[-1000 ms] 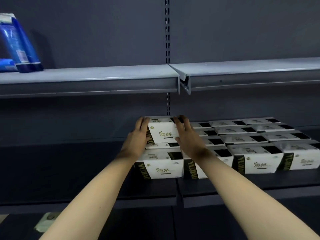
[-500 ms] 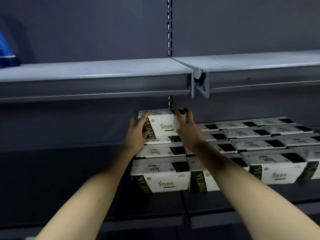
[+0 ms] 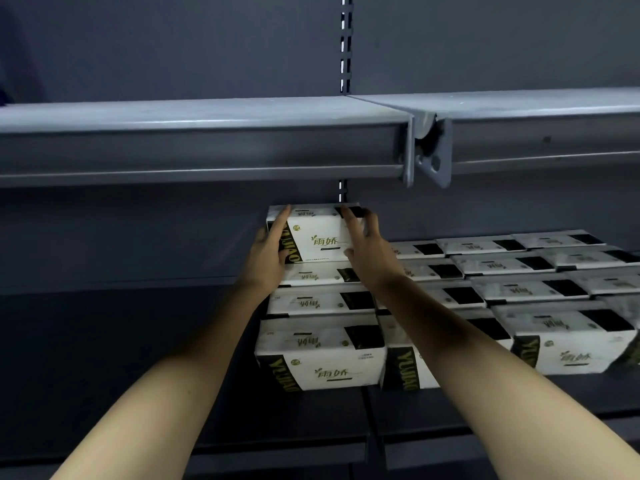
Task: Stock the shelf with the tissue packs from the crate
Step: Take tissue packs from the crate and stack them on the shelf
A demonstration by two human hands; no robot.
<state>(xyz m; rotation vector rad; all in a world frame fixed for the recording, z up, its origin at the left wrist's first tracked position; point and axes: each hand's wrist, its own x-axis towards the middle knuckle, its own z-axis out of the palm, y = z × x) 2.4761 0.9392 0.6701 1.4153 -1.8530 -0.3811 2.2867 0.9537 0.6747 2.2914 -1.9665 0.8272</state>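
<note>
A white tissue pack [image 3: 318,238] with black and gold print sits raised at the back of the lower shelf [image 3: 131,344], on top of the left column of packs. My left hand [image 3: 267,252] holds its left end, fingers along the side and thumb on the front. My right hand [image 3: 370,252] grips its right end, fingers over the top edge. Several like packs [image 3: 519,271] lie flat in rows to the right, and more packs [image 3: 322,355] lie in front of the held one. The crate is out of view.
The grey upper shelf [image 3: 207,133] hangs low just above the held pack, with a metal bracket [image 3: 429,150] at its joint. A slotted upright [image 3: 344,46] runs down the back wall. The lower shelf's left half is dark and bare.
Both hands have pushed the pack farther back and a little higher over the rear of the left column. The view has moved closer to the shelf and shifted right, losing the blue package at upper left.
</note>
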